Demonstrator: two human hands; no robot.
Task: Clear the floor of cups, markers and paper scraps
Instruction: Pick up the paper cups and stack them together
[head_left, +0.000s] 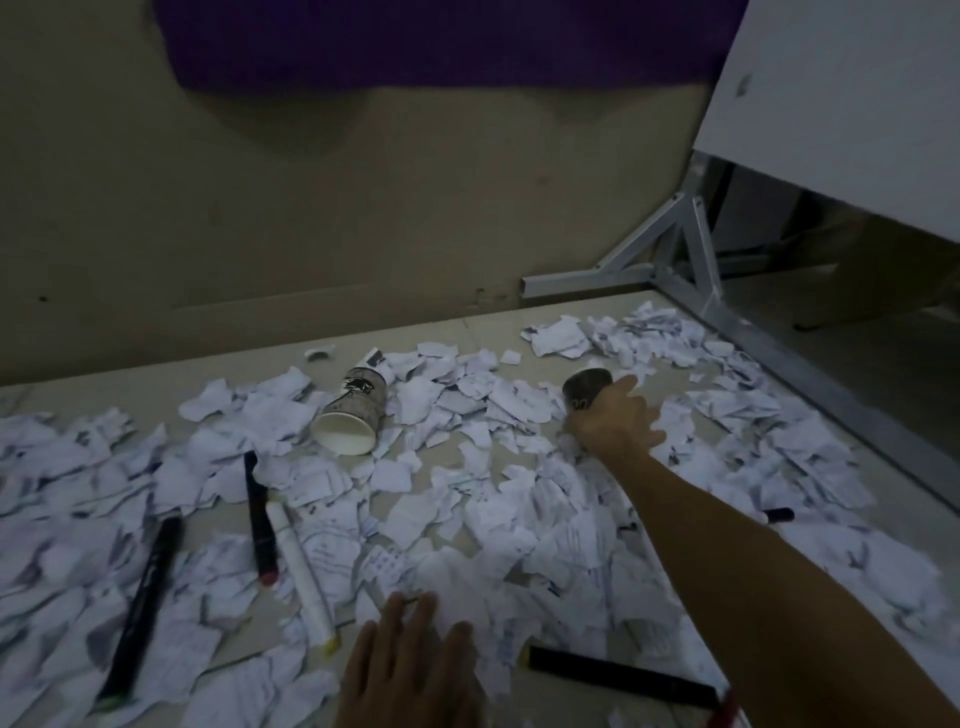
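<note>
A dark cup (586, 388) lying on the floor (447, 325) among paper scraps (467, 499) is grasped by the right hand (615, 421), the left hand (410, 670) is laid flat on scraps nearer, and a white cup (349, 415) and markers (257, 519) are left lying leftward.

No text is legible; the fallen paper cup (349, 415) bears only a dark, blurred emblem.
</note>
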